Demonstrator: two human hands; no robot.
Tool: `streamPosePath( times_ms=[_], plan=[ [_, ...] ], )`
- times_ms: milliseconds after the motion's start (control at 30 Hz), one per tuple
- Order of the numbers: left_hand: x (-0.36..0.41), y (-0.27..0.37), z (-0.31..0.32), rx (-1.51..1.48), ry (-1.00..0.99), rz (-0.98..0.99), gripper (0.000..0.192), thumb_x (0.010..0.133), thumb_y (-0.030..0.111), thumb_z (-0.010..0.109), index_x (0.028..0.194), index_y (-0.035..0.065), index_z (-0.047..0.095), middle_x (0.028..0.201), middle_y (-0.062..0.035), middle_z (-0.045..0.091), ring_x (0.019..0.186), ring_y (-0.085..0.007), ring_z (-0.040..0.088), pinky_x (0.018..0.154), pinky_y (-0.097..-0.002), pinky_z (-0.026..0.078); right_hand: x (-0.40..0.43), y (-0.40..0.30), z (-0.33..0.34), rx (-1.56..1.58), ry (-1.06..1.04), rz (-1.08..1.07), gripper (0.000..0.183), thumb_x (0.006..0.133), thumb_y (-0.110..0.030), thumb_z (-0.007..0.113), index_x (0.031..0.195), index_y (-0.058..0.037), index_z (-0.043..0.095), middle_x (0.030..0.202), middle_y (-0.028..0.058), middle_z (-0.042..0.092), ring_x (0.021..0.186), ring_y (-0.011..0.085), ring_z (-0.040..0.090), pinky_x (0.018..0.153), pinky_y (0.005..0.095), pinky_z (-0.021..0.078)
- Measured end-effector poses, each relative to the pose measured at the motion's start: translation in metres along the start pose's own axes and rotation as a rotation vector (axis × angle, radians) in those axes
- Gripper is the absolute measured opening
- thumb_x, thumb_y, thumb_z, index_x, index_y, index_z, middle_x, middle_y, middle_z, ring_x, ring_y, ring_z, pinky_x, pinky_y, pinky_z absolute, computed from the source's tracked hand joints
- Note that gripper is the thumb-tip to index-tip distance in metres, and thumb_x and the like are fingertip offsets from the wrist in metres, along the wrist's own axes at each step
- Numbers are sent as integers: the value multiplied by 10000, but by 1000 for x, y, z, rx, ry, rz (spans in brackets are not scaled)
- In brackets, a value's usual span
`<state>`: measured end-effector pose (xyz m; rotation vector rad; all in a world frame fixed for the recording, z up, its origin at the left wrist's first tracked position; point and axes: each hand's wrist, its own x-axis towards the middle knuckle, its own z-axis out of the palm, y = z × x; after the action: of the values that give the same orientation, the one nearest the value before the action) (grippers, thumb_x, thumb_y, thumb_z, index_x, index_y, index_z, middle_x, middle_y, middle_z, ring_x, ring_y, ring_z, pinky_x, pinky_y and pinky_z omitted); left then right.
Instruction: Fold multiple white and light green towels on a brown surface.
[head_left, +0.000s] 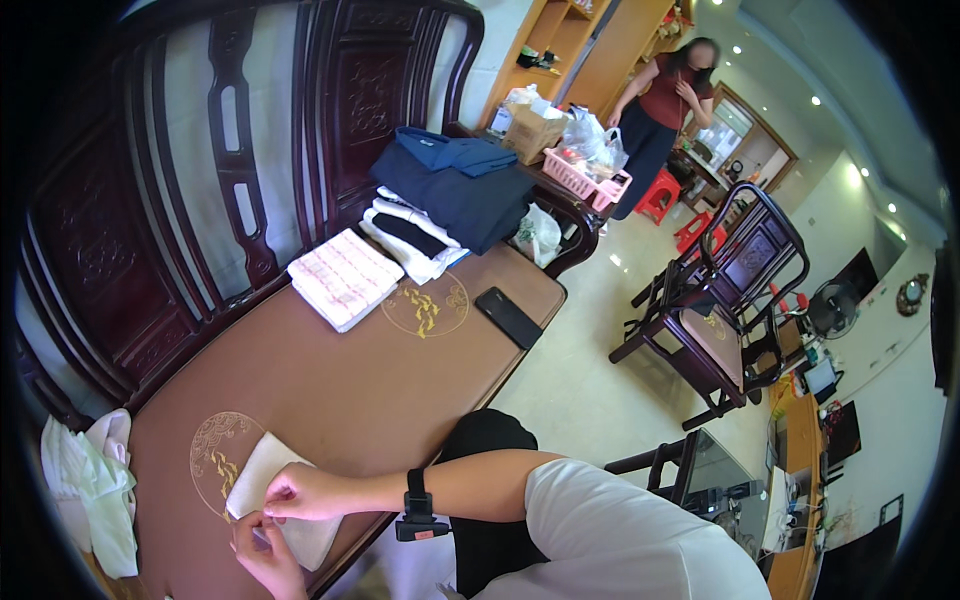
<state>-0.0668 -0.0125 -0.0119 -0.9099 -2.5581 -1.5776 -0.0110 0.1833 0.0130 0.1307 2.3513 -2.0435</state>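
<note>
A folded white cloth lies at an angle on the brown bench cushion. Over it, my right hand reaches in from the right with thumb and fingers pinched together. My left hand comes up from below, its fingertips meeting those of the right hand. Whether a thread or other small thing is between the fingertips is too small to tell. The hands cover the middle of the cloth. My right wrist wears a black strap with a small device.
Folded checked cloth, a pile of dark clothes and a black phone lie on the far cushion. Crumpled pale cloths rest at left. A pink basket sits on the bench arm. A person stands beyond, past a wooden chair.
</note>
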Motion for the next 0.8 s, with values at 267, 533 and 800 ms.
streamPosePath(
  times_ms=[267,533,800],
  plan=[
    [7,-27,-1,-360,18,-217,157,1117,81,646,1107,-64,708,987,-75,714,895,-137,665,814,-301,539,1,-8,4,155,-77,-47,317,1096,-188,707,1303,42,777,987,84,796,891,134,708,874,321,589],
    [7,-2,-5,-259,35,-152,192,1125,140,677,1083,-45,706,982,-54,696,937,-112,625,855,-296,509,4,-4,0,362,-87,67,367,1132,-346,648,1131,-14,805,920,42,766,825,111,674,759,294,549],
    [8,-24,-5,-447,51,-257,141,1135,64,555,1078,-20,653,983,-37,657,923,-108,607,826,-283,492,1,-17,7,266,-178,-71,411,1115,-233,673,1443,13,704,943,48,753,837,137,654,810,318,563]
  ],
)
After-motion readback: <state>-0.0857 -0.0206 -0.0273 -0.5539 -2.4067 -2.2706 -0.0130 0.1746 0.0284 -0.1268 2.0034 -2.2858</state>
